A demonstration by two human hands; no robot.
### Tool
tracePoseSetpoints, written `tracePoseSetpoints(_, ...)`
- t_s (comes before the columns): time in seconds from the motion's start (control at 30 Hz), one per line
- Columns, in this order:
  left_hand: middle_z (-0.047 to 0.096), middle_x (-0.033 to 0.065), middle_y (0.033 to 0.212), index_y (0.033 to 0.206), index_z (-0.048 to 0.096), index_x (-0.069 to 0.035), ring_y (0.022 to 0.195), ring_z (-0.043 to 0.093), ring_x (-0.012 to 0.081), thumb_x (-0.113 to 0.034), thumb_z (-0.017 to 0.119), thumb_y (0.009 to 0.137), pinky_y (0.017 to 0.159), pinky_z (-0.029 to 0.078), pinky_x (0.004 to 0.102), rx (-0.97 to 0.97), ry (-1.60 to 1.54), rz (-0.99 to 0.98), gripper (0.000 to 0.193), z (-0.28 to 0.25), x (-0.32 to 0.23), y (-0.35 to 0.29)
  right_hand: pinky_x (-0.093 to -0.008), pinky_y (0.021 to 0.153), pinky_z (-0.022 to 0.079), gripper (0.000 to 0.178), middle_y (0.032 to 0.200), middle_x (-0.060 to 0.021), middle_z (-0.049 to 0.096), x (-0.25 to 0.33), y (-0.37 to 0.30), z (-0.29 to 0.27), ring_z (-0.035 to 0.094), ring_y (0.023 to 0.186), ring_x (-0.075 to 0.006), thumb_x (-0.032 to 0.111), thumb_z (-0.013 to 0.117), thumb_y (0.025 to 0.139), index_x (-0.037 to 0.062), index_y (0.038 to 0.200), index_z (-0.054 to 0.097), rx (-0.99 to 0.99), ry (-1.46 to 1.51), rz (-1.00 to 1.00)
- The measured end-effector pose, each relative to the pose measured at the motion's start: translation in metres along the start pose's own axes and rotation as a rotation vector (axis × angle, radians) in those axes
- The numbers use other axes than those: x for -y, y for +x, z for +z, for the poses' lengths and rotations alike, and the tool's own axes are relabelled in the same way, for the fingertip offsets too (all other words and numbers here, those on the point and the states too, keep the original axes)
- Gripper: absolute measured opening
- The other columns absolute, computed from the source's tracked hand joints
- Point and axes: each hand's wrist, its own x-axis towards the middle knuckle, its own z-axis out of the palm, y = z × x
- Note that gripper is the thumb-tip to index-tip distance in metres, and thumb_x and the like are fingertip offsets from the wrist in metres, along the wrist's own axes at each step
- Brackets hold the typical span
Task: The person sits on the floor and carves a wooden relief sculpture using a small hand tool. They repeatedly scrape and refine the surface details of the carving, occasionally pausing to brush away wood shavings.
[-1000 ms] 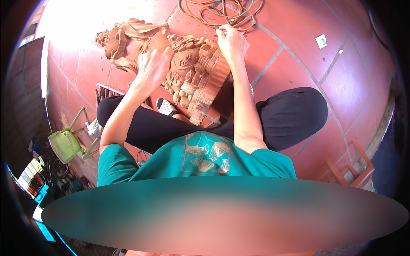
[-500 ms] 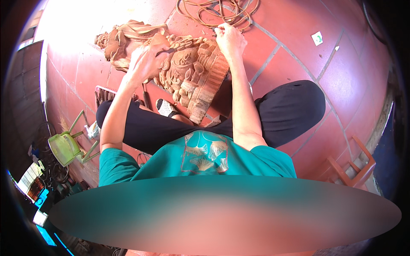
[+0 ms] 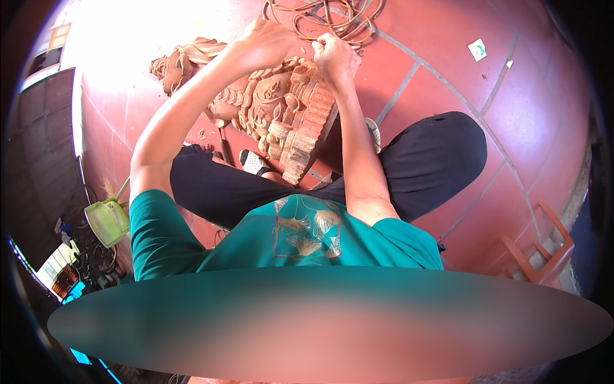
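A carved wooden sculpture [image 3: 275, 109] lies on its side across the floor in front of my crossed legs. Its figures are cut in deep relief, and its rough-edged base faces right. My left hand [image 3: 272, 45] reaches over the far side of the carving; its fingers are blurred and partly turned away, so any held thing is hidden. Beside the top end of the base, my right hand [image 3: 337, 61] is closed, fingertips pinched together. Whatever is in that pinch is too small to make out.
A brown cord [image 3: 339, 22] lies coiled beyond my hands. A dark-handled tool [image 3: 224, 146] rests near my sandal [image 3: 252, 163]. A green plastic chair [image 3: 107, 221] stands at left, a reddish-brown stool [image 3: 543, 249] at right. A white paper scrap [image 3: 476, 50] lies on the tiles.
My left hand has moved from the middle of the carving up and to the right, closer to my right hand. The right hand has shifted only slightly and stays closed.
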Motion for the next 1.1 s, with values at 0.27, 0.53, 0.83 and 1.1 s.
tracePoseSetpoints(0.27,0.064,0.0172,0.075,0.079,0.064,-0.005,0.071,0.064,0.0342,-0.006,0.055,0.075,0.061,0.047,0.0468,-0.032,0.018,0.047,0.010,0.027,-0.025,0.014,-0.0493,0.069,0.048,0.022,0.081,-0.0189,0.068,-0.007,0.001,0.004,0.066,0.083,-0.0385,0.028,0.061,0.085,0.0076,0.086,0.069,-0.008,0.025,-0.016)
tracePoseSetpoints(0.53,0.065,0.0185,0.075,0.089,0.067,0.002,0.063,0.061,0.0320,-0.011,0.055,0.078,0.064,0.048,0.0410,-0.050,-0.397,-0.350,0.020,0.041,0.010,-0.075,-0.0460,0.079,0.050,0.022,0.089,-0.0144,0.071,0.000,0.002,0.000,0.067,0.091,-0.0334,0.032,0.060,0.087,0.0138,0.096,0.071,0.104,-0.080,0.069)
tracePoseSetpoints(0.83,0.069,0.0124,0.092,0.104,0.066,-0.005,0.072,0.064,0.0264,-0.027,0.063,0.087,0.071,0.050,0.0352,-0.029,-0.478,-0.461,0.029,0.058,0.015,-0.107,-0.0465,0.077,0.051,0.022,0.087,-0.0153,0.071,-0.001,0.002,0.001,0.068,0.088,-0.0333,0.029,0.061,0.087,0.0114,0.095,0.071,0.046,-0.053,0.031)
tracePoseSetpoints(1.1,0.065,0.0135,0.076,0.088,0.067,-0.001,0.069,0.061,0.0296,-0.012,0.058,0.078,0.069,0.049,0.0394,-0.040,-0.161,-0.128,0.017,0.033,0.036,-0.057,-0.0468,0.078,0.050,0.026,0.088,-0.0148,0.071,-0.002,0.005,0.001,0.067,0.087,-0.0344,0.032,0.056,0.087,0.0123,0.091,0.072,0.035,-0.071,0.064)
